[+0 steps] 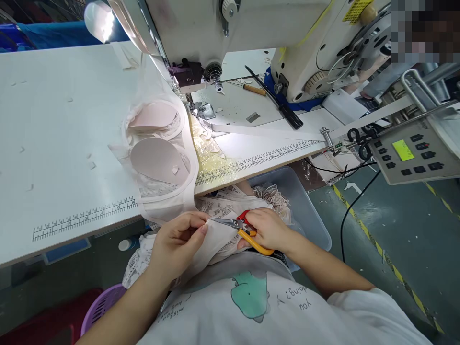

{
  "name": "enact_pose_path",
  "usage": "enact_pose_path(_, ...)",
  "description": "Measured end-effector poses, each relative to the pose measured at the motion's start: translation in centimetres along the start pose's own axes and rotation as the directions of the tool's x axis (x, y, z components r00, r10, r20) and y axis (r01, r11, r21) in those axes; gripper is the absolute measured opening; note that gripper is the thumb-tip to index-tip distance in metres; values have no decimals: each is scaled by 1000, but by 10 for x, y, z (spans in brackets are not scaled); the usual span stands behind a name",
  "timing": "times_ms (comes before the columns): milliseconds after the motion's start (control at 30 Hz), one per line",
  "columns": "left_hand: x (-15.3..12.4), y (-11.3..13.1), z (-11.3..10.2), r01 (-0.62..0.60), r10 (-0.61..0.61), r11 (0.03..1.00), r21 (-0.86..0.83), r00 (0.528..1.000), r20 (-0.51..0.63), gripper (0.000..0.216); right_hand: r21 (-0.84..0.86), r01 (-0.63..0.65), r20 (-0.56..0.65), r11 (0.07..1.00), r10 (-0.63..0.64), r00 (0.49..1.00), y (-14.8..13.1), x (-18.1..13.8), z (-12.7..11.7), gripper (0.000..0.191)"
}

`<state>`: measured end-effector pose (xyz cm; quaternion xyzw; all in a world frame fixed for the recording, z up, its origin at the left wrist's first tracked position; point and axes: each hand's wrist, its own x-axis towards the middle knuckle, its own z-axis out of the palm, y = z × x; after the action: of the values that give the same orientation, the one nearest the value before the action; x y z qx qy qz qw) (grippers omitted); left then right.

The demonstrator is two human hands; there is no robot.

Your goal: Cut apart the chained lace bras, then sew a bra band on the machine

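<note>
My left hand (178, 244) pinches a strip of pale pink fabric (215, 239) in my lap, fingers closed on it. My right hand (268, 230) grips small thread snips (244, 230) with a red and yellow handle, the blades pointing left at the fabric by my left fingertips. The fabric runs up over the table edge to a pale pink bra with two cups (158, 143) lying on the white table (53, 120), left of the sewing machine's needle (215, 79).
A white industrial sewing machine (251, 33) stands at the back. A control panel (413, 153) hangs at the right. A clear bin (309, 211) of lace pieces sits under the table edge. A purple basket (102, 306) is on the floor at the left.
</note>
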<state>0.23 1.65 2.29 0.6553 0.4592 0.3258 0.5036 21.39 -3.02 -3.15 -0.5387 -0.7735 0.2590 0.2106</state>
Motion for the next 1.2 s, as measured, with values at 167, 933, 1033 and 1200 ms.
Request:
enact_pose_path(167,0,1,1,7,-7,1000,-25,1000,11,13,128,-85,-32,988,89,995,2,-1,0,56)
enact_pose_path(933,-10,-2,-6,14,-12,999,-34,999,49,10,427,-96,-18,899,115,993,-24,4,-10,38)
enact_pose_path(1033,-9,-7,-6,113,-108,984,-137,993,45,10,465,-124,36,877,121,992,-29,3,-13,35)
enact_pose_path(1200,-6,-12,-7,206,-196,942,-264,978,66,9,493,-156,99,856,123,987,-36,1,-19,37)
